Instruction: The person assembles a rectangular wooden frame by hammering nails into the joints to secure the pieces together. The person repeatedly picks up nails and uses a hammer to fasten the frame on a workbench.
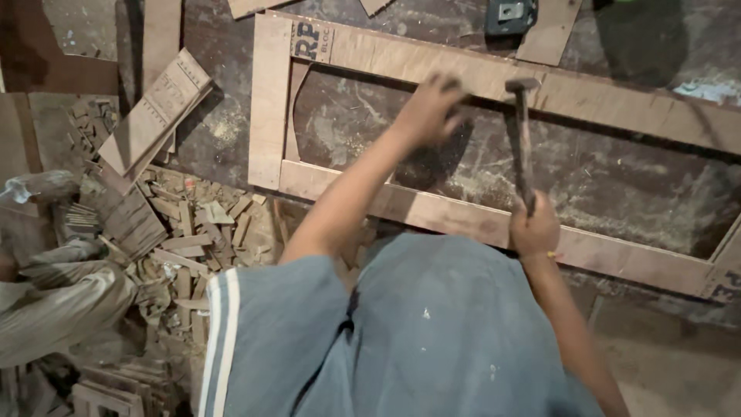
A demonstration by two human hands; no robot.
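A long rectangular plywood frame (pixel 270 100) lies flat on a dusty workbench. My left hand (pixel 429 108) reaches over it and pinches something small against the frame's far rail (pixel 617 108); what it pinches is too small to tell. My right hand (pixel 534 228) grips the handle of a hammer (pixel 523 131), whose metal head hovers just right of the left hand's fingers, above the far rail. My blue shirt fills the lower middle of the view.
A heap of wood offcuts and strips (pixel 185 232) lies left of the frame, with a flat board (pixel 154 112) leaning over it. A dark power tool (pixel 509 15) and plywood scraps (pixel 549 31) sit beyond the frame. Another person's sleeve (pixel 54 301) is at lower left.
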